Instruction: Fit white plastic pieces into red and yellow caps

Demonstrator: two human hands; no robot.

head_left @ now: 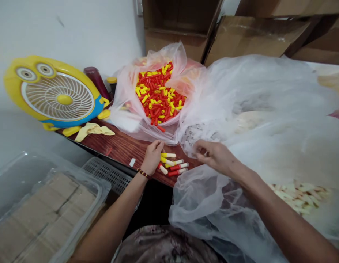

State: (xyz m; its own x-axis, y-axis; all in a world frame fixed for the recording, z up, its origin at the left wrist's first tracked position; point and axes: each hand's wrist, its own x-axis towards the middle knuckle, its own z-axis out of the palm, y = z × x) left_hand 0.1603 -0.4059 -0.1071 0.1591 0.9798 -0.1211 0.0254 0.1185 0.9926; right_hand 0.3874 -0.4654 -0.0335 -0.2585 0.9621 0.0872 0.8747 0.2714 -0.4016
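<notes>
We see the left hand (152, 155) bunched beside red and yellow tubes (175, 167) on the table (128, 147)! The right hand (209, 153) curls near clear pieces (198, 133); we can't tell whether either grips anything

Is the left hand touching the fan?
Apart: the head view shows a stretch of table between the left hand and the fan.

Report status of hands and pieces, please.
Left hand beside red and yellow pieces, grip unclear. Right hand near bagged translucent pieces, grip unclear. Loose plastic bunched close by.
</notes>
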